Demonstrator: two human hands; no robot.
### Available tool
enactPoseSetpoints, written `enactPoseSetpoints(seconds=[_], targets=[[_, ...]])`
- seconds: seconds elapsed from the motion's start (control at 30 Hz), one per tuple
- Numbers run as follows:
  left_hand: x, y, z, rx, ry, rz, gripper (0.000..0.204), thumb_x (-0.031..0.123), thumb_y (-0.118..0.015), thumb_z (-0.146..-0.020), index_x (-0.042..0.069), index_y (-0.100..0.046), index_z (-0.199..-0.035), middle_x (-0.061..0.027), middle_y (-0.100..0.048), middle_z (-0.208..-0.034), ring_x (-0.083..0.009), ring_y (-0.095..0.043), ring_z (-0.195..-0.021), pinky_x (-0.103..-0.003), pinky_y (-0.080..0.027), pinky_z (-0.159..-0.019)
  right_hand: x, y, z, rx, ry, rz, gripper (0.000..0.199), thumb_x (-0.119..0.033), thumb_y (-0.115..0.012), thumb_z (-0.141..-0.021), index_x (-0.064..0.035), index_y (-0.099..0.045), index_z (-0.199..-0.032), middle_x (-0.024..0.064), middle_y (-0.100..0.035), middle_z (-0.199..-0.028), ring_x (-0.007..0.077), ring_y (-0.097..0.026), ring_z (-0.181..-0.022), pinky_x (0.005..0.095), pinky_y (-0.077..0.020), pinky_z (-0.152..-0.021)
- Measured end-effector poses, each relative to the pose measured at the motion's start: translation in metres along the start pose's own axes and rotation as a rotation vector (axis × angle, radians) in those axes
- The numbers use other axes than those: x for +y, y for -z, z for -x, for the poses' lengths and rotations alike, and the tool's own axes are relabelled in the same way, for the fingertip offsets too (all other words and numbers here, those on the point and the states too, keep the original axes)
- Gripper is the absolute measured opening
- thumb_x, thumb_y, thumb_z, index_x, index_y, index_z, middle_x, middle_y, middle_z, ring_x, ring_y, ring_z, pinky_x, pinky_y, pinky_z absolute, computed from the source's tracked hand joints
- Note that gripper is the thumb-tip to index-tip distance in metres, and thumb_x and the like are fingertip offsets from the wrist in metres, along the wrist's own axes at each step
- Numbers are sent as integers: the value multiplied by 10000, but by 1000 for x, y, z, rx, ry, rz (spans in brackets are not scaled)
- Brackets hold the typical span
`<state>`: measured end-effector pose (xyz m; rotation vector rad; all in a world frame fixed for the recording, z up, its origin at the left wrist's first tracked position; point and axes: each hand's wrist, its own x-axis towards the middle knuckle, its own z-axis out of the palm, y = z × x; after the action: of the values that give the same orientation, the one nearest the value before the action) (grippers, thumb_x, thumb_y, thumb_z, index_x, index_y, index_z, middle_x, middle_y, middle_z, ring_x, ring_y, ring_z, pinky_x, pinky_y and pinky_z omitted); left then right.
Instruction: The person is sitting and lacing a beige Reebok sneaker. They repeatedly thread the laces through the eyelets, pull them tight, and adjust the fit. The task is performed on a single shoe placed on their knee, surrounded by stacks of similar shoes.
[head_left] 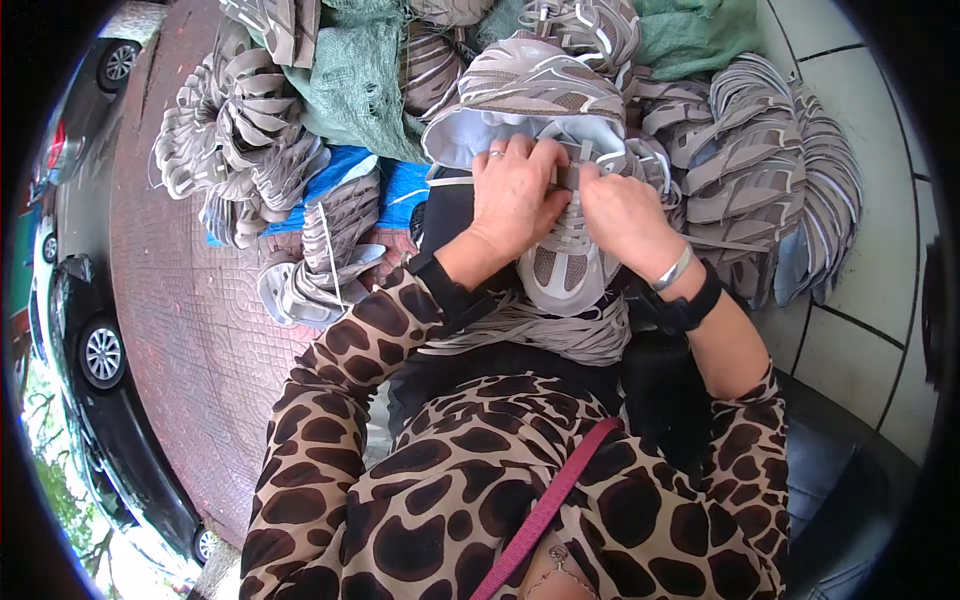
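Note:
A grey and beige sneaker upper (562, 272) lies in front of me with its rounded toe pointing toward my body. Rows of flat grey lace cross its front. My left hand (515, 195) is closed on the left side of the upper, fingers curled over its lacing edge. From the other side, my right hand (628, 215) pinches a flat grey shoelace near the top of the lacing. The fingertips of both hands almost meet there. Just under the toe, a bundle of loose grey laces (560, 332) lies across my lap.
Stacked sneaker uppers (745, 165) stand at the right, with more uppers (230, 125) at the left. Behind are green woven sacks (360, 80). A blue sheet (400, 190) lies beside smaller stacked pieces (335, 235). Parked cars (100, 350) line the far left, beyond red paving (190, 350).

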<state>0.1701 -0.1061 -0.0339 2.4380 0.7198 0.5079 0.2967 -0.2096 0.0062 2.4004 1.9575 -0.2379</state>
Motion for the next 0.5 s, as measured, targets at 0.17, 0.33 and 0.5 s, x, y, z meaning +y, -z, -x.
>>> enactPoseSetpoints(seconds=[0.17, 0.33, 0.5], targets=[[-9, 21, -9, -19, -63, 52, 316, 195, -739, -735, 139, -627, -1025, -118, -601, -984, -344, -563, -971, -468, -424, -851, -3, 1, 18, 117, 14, -172, 139, -61, -568, -861, 5, -505, -966, 167, -657, -655, 345, -677, -602, 448, -538, -545], [-17, 30, -14, 104, -174, 242, 183, 98, -624, -806, 69, -658, -984, -136, -618, -904, -350, -578, -860, -425, -465, -774, 0, 18, 88, 154, -322, -1313, 65, -56, -454, -994, -15, -484, -1036, 177, -672, -1006, 217, -692, -754, 323, -539, -606], [-13, 23, -28, -37, -94, 367, 179, 146, -570, -906, 44, -677, -1009, -125, -655, -865, -252, -619, -814, -367, -482, -735, 33, 66, 208, 720, 5, -2411, 72, -95, -561, -949, -58, -499, -951, 188, -614, -1021, 180, -610, -722, 291, -523, -584]])
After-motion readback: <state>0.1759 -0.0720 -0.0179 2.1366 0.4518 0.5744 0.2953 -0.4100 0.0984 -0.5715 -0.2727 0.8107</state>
